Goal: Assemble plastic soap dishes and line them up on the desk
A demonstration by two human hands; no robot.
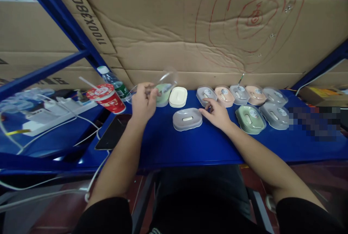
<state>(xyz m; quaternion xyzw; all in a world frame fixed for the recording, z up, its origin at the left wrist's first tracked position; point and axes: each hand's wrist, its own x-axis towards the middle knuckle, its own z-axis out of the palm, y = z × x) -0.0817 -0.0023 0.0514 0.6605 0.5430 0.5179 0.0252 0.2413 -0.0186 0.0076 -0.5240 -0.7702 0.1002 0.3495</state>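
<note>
My left hand (145, 100) is raised at the left of the blue table, its fingers pinching a clear plastic cover (170, 77) that is smeared by motion. Behind that cover sits a pale green box (163, 100), partly hidden. A cream-coloured piece (178, 97) lies just to its right. In front, a grey oval box (187, 118) with a white strip in its middle lies flat. My right hand (217, 114) has its fingers apart, the fingertips at the right edge of this grey box; nothing is held in it.
Several grey, peach and green boxes with round stickers, such as a green box (250, 119), stand at the right. A red paper cup (108, 98) with a straw, a water bottle (115, 83) and a dark flat panel (112, 132) are at the left. Cardboard (152, 27) walls the back.
</note>
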